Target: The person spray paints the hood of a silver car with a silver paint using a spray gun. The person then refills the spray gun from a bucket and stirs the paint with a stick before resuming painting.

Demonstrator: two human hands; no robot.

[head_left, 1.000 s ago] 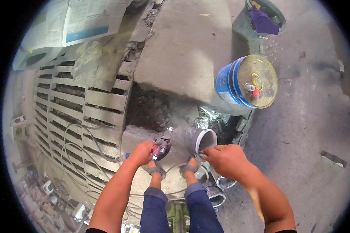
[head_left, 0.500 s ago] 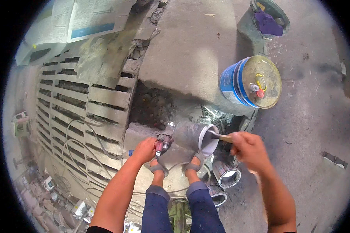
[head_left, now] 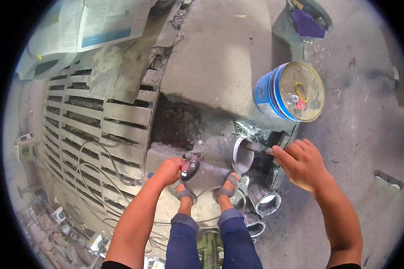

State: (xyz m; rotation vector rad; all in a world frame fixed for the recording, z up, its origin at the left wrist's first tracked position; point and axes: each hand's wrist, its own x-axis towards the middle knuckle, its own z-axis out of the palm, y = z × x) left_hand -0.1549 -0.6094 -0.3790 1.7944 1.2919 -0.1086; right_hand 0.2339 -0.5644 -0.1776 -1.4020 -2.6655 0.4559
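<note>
My left hand [head_left: 169, 171] is closed round the reddish handle of a spray gun [head_left: 185, 168] with metal fittings. At the gun's far end a large grey cup [head_left: 217, 150] lies tipped on its side, its pale open mouth facing right. My right hand [head_left: 300, 163] pinches the end of a slim tool [head_left: 257, 147] with a greyish flat part. That tool's tip reaches into the cup's mouth; whether it is a brush or a scraper I cannot tell. Two similar grey cups [head_left: 268, 204] lie below, near my right foot.
A blue pail [head_left: 267, 92] with a dirty lid stands at right. Behind it is a grey bucket [head_left: 280, 31] holding a purple cloth [head_left: 309, 24]. Slatted concrete flooring [head_left: 83, 105] and a looped hose [head_left: 78, 166] lie at left. A broken pit [head_left: 175, 121] opens ahead of my feet.
My right hand has moved a little right and up, sliding to the handle's end and turning with its fingers fanned. The cup has tilted slightly, and the tool lies nearer its upper rim.
</note>
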